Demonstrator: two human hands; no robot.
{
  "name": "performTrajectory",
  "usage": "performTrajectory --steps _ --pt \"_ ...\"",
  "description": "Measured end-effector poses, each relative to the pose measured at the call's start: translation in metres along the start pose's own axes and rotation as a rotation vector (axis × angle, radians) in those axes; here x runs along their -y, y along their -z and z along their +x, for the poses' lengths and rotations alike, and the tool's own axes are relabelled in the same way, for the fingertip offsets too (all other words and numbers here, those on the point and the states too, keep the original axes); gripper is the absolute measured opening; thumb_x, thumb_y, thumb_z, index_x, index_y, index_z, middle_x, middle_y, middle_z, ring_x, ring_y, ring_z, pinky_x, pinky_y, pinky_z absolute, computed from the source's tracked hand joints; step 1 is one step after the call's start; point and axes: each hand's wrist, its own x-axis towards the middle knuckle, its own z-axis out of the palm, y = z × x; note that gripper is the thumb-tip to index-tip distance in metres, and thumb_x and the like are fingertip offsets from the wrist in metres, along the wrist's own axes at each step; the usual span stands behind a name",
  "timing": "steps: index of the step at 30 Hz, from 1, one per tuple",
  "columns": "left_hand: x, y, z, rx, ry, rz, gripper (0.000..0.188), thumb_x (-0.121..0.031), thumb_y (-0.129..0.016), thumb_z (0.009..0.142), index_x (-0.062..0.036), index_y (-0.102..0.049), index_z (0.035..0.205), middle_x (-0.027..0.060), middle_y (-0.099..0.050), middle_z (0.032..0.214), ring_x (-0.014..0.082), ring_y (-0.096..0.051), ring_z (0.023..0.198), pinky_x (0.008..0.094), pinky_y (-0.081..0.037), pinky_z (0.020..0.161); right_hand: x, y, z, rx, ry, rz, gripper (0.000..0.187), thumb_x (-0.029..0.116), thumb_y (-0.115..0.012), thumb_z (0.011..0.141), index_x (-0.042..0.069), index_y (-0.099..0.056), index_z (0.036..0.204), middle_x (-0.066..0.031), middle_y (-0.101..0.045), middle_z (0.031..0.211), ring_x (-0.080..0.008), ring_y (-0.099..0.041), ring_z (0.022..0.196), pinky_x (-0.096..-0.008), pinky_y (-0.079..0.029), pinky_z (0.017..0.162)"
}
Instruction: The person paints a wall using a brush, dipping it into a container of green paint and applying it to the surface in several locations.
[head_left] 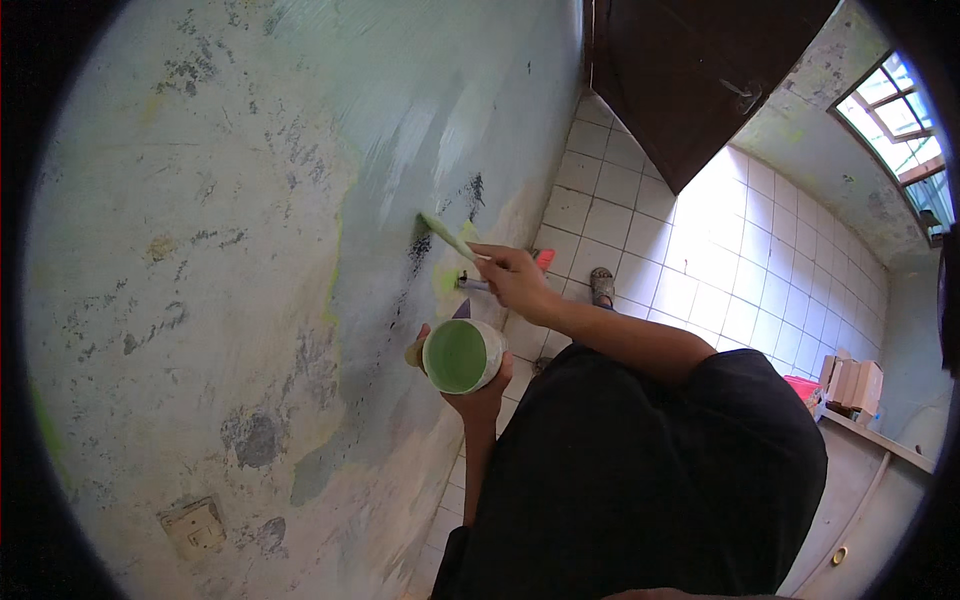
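My left hand (pixel 482 398) is wrapped round a white tub (pixel 492 352), its mouth tilted up. Light green paint (pixel 458 357) lies inside the tub. Above it, my right hand (pixel 512 280) grips a paintbrush (pixel 448 236) coated in pale green. The brush tip meets the wall (pixel 400 140) beside a dark, rough patch (pixel 420 247). Wet-looking pale green strokes cover part of the wall around it. Just past the tub rim shows a small purple pointed piece (pixel 462 310) that I cannot make out. A short grey stub (pixel 472 284) sticks out near my right hand.
White floor tiles (pixel 645 230) run to the right of the wall. A dark brown door (pixel 700 80) stands at the top. A socket plate (pixel 195 528) sits low left on the wall. Cardboard boxes (pixel 855 385) rest on a cabinet (pixel 850 480). A red object (pixel 544 260) lies near my shoe (pixel 602 285).
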Motion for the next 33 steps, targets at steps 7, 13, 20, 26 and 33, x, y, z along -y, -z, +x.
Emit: performTrajectory --steps 7,13,20,26,33 --pt "-0.002 0.003 -0.009 -0.022 0.015 0.066 0.092 -0.016 -0.094 0.065 -0.0029 -0.05 0.145 0.0172 -0.05 0.146 0.0352 -0.05 0.134 0.0478 -0.042 0.114 0.031 0.04 0.112 -0.382 0.009 0.099 0.036 0.02 -0.059 0.104 0.003 -0.069 0.134 -0.0024 -0.061 0.076 -0.0097 -0.055 0.06 -0.0309 -0.044 0.05" --pt "0.011 0.013 -0.024 -0.035 0.012 0.137 0.103 -0.027 -0.095 0.065 -0.0023 -0.044 0.151 0.0224 -0.036 0.16 0.0412 -0.038 0.146 0.0501 -0.035 0.12 -0.017 -0.032 0.03 -0.124 -0.035 -0.185 0.04 0.02 -0.059 0.106 0.006 -0.065 0.143 -0.0001 -0.058 0.076 -0.0082 -0.051 0.062 -0.0293 -0.044 0.052" --pt "0.008 0.03 -0.034 -0.048 0.014 0.064 0.105 -0.026 -0.095 0.065 -0.0026 -0.041 0.153 0.0214 -0.035 0.16 0.0398 -0.037 0.147 0.0493 -0.034 0.12 -0.008 0.017 0.009 -0.116 -0.059 -0.098 0.038 0.025 -0.06 0.106 0.002 -0.068 0.136 -0.0055 -0.066 0.081 -0.0129 -0.058 0.066 -0.0338 -0.048 0.059" --pt "0.003 0.034 -0.039 -0.061 0.026 0.049 0.105 -0.024 -0.094 0.065 -0.0037 -0.039 0.153 0.0202 -0.034 0.16 0.0386 -0.035 0.147 0.0489 -0.033 0.121 -0.018 -0.03 0.049 -0.314 0.166 -0.149 0.036 0.02 -0.06 0.105 0.004 -0.069 0.136 -0.0018 -0.06 0.073 -0.0112 -0.055 0.065 -0.0312 -0.045 0.058" --pt "-0.02 0.035 -0.038 -0.061 -0.035 0.058 0.105 -0.023 -0.094 0.066 -0.005 -0.04 0.154 0.0221 -0.031 0.162 0.0407 -0.032 0.149 0.0511 -0.031 0.122 -0.019 -0.02 -0.05 0.317 -0.034 -0.299 0.04 0.023 -0.062 0.102 0.007 -0.068 0.138 -0.0121 -0.074 0.086 -0.0208 -0.066 0.078 -0.0375 -0.054 0.075"
